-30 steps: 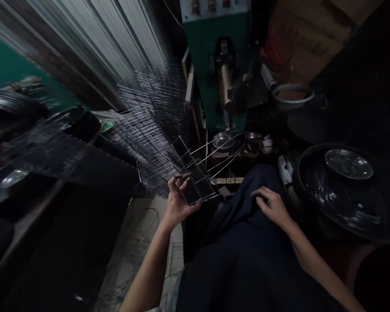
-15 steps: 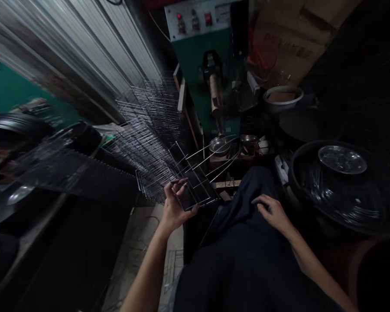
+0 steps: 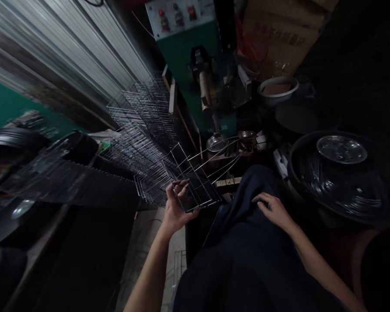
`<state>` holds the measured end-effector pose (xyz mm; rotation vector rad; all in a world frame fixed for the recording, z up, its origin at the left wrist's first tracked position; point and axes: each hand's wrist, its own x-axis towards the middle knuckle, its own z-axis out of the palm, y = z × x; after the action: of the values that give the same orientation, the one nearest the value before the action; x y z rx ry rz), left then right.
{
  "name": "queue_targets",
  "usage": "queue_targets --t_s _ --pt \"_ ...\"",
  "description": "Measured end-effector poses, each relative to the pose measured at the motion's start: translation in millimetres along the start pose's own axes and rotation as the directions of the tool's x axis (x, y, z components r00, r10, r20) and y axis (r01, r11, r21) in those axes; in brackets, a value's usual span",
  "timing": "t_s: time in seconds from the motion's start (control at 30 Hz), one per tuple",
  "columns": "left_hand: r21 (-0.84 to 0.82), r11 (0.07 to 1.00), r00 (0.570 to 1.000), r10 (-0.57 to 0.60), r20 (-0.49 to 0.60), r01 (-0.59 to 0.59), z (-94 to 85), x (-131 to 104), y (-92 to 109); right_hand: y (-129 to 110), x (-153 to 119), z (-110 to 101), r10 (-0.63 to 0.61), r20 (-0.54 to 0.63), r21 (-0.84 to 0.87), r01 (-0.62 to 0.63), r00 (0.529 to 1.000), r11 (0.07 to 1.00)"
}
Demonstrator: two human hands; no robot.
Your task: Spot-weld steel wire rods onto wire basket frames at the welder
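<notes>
My left hand grips the near left edge of a wire rack, just right of the stacked wire racks. My right hand, loosely curled, lies over my dark trousers.

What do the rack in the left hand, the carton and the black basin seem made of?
Rack: probably steel wire, bright finish; thin rods catch the light.
Carton: likely brown cardboard, matte, with printed characters.
Basin: plastic or coated metal, dark; too dim to tell.

The left grip holds a wire rack.
</notes>
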<state>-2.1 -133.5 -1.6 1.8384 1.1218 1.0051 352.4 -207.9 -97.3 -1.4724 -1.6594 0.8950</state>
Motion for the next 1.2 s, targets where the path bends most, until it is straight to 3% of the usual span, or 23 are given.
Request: queue_targets --t_s 0.37,0.7,0.93,1.2 --pt "-0.042 0.999 1.000 -0.010 -0.007 0.010 -2.6 -5 1 -13 13 3 -0.061 0.116 -0.045 0.067 0.991 0.997" --pt "-0.126 0.992 1.000 -0.012 0.000 0.012 -3.7 6 -13 -8 0 4 0.010 0.096 -0.128 0.002 0.995 0.992" --pt "-0.166 0.986 1.000 -0.018 -0.004 0.017 -6.2 5 -5 -14 7 7 0.014 0.116 -0.132 0.001 0.993 0.991" --pt "-0.280 0.957 0.997 -0.063 0.049 0.074 -18.6 38 -20 -3 13 10 0.157 0.072 -0.134 -0.146 0.985 0.980"
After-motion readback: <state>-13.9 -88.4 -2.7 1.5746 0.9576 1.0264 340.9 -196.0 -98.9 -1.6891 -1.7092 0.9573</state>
